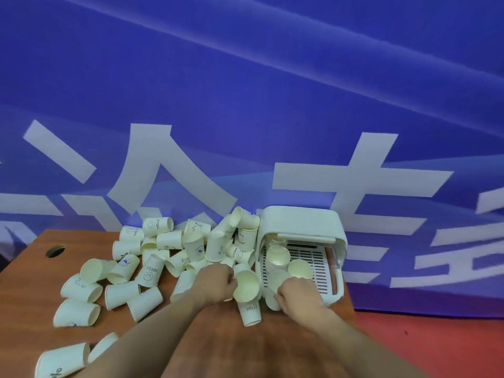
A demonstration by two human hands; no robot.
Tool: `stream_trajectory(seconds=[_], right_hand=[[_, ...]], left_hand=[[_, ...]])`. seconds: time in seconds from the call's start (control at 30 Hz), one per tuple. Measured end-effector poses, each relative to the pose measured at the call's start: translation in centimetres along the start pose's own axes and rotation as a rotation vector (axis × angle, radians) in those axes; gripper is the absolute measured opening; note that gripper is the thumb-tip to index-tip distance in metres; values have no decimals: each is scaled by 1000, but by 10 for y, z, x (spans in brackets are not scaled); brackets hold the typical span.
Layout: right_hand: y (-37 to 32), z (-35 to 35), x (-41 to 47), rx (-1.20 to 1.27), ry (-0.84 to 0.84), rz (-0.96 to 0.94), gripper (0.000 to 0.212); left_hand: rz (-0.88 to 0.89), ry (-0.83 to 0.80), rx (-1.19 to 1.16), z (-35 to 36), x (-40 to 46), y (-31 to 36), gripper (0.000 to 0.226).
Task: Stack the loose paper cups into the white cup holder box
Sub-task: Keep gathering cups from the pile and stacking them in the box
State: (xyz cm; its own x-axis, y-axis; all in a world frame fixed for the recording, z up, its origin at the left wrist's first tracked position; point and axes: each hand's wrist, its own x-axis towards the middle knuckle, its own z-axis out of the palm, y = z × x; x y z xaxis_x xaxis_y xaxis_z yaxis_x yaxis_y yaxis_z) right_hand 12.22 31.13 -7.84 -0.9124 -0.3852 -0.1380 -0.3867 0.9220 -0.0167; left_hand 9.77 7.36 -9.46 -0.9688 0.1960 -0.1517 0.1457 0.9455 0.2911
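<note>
A paper cup is held in the curled grip of the left hand, its open mouth turned toward the camera, just left of the white cup holder box. Another cup is clamped in the grip of the right hand at the box's open front, beside a nested stack of cups lying on the slotted tray. Loose cups are heaped across the wooden counter to the left, before a blue banner.
</note>
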Motion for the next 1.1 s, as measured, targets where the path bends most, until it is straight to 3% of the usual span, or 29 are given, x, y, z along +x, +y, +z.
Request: stream_trajectory(seconds=[0.5,1.1], right_hand=[[98,2,-40,22,42,205,36],[145,18,-21,36,0,328,36]], left_hand=[[-131,94,-202,1,57,117,26],[-193,-56,-168,33,102,135,34]])
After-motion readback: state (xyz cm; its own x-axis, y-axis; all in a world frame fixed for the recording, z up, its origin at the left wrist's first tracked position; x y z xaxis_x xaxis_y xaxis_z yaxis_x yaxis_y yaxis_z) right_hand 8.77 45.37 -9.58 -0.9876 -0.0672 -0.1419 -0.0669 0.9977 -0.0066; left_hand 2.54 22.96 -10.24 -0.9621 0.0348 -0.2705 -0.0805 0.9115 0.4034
